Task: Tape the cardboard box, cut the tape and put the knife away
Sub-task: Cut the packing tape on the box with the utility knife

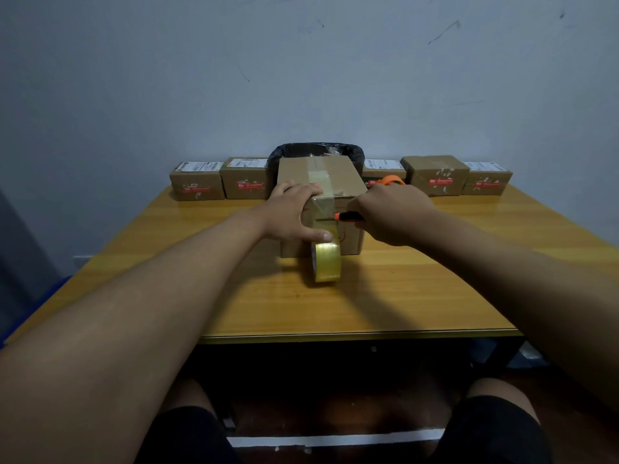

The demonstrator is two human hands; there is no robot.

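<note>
A brown cardboard box [345, 177] stands mid-table with clear tape running over its top and down its near face. My left hand [291, 212] presses on the box's near top-left corner, thumb down on the front face. My right hand [388, 212] grips an orange and black knife [346, 216], its blade laid across the tape on the front face. The yellowish tape roll [326, 261] stands on edge on the table against the box, still joined to the tape strip.
Several sealed small boxes [197, 182] line the far edge of the wooden table [418, 296]. A black-lined bin [318, 152] stands behind the box. An orange tape roll [392, 180] lies right of the box. My knees show under the table.
</note>
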